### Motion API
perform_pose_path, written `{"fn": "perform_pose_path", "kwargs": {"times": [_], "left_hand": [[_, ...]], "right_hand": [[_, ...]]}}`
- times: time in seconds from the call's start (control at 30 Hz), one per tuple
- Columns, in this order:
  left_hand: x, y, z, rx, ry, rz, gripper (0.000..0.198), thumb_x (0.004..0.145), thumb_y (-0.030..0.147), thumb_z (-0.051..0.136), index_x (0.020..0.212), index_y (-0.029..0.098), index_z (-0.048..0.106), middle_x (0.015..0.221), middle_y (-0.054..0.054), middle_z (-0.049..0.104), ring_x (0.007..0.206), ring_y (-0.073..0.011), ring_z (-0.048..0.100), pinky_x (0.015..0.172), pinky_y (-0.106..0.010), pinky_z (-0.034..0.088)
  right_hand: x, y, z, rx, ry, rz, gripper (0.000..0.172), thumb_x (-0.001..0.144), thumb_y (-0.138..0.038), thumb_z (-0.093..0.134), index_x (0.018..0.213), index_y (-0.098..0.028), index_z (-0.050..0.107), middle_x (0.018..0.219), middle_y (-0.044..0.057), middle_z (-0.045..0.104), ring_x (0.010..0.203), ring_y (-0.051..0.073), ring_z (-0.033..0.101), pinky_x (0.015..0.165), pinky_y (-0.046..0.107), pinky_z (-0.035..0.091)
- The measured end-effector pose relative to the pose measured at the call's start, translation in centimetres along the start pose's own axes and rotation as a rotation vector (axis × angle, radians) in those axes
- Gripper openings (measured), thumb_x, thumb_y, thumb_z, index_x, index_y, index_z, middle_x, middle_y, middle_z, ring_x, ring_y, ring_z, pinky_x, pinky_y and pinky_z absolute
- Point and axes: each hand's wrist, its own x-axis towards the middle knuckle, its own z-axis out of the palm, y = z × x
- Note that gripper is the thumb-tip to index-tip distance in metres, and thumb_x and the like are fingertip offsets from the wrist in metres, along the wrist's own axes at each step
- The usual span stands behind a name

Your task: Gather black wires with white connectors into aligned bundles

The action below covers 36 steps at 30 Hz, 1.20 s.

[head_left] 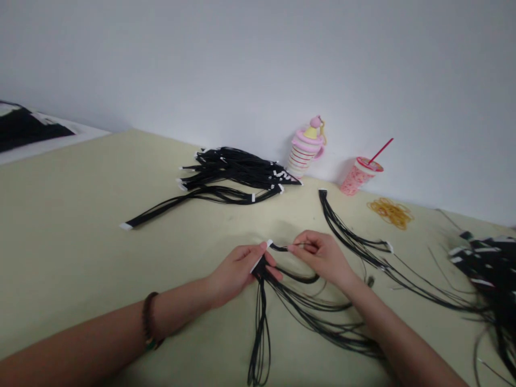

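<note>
My left hand (pixel 245 267) is closed on a black wire harness (pixel 298 306), near its wide white connector. A small white connector (pixel 270 244) also sits at its fingertips, with short black wires running right from it. Thumb and fingers of my right hand (pixel 320 257) pinch a thin black wire (pixel 282 248) of that small connector. From the left hand the harness's other wires hang down and spread to the lower right, partly hidden under my right forearm.
A pile of black harnesses (pixel 237 169) lies at the back, with a single harness (pixel 161 208) before it. Behind stand a pink striped cup (pixel 302 153) and a cup with a straw (pixel 357 177). Yellow rubber bands (pixel 391 213), another harness (pixel 346 234) and a dark wire heap (pixel 492 263) lie rightward.
</note>
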Motion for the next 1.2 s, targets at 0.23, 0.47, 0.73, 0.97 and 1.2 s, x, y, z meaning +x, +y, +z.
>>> {"fn": "perform_pose_path", "kwargs": {"times": [0.23,0.47,0.73,0.97,1.2], "left_hand": [[-0.5,0.1,0.4,0.041,-0.003,0.01,0.033,0.081,0.043,0.05,0.072,0.014,0.063,0.069,-0.008,0.071,0.069,-0.0198,0.065,0.071,-0.028,0.043],[0.2,0.0,-0.6,-0.18,-0.003,-0.042,0.034,0.083,0.046,0.047,0.074,0.015,0.059,0.061,-0.004,0.066,0.059,-0.013,0.059,0.061,-0.024,0.042],[0.7,-0.2,-1.3,-0.292,-0.015,-0.087,0.032,0.08,0.044,0.053,0.077,0.012,0.06,0.065,-0.007,0.065,0.064,-0.0148,0.06,0.062,-0.025,0.044],[0.9,-0.3,-1.4,-0.327,-0.016,-0.082,0.03,0.081,0.041,0.053,0.077,0.013,0.06,0.066,-0.006,0.065,0.06,-0.0139,0.059,0.061,-0.025,0.045],[0.8,-0.3,-1.2,-0.34,-0.01,-0.048,0.031,0.083,0.041,0.051,0.079,0.012,0.06,0.069,-0.007,0.066,0.062,-0.013,0.059,0.062,-0.025,0.045]], "right_hand": [[0.6,0.5,-3.7,0.071,0.032,0.075,0.035,0.08,-0.047,0.049,0.067,-0.014,0.051,0.047,-0.007,0.029,0.041,0.005,0.024,0.038,0.019,0.02],[0.3,1.7,-3.2,-0.161,-0.024,0.006,0.03,0.076,-0.039,0.056,0.057,-0.015,0.055,0.048,-0.004,0.04,0.045,0.008,0.036,0.044,0.022,0.027],[-2.3,-3.6,-0.6,-0.356,0.178,-0.323,0.008,0.08,-0.02,0.052,0.081,-0.017,0.059,0.072,0.003,0.055,0.066,0.013,0.05,0.062,0.024,0.039],[-3.3,-2.7,3.7,-0.29,-0.033,-0.261,0.018,0.081,-0.02,0.051,0.064,-0.017,0.055,0.06,-0.001,0.051,0.054,0.01,0.046,0.052,0.022,0.034],[-2.7,-2.6,2.8,-0.275,-0.047,-0.237,0.019,0.083,-0.022,0.05,0.069,-0.017,0.062,0.059,0.0,0.053,0.054,0.011,0.047,0.052,0.023,0.034]]}}
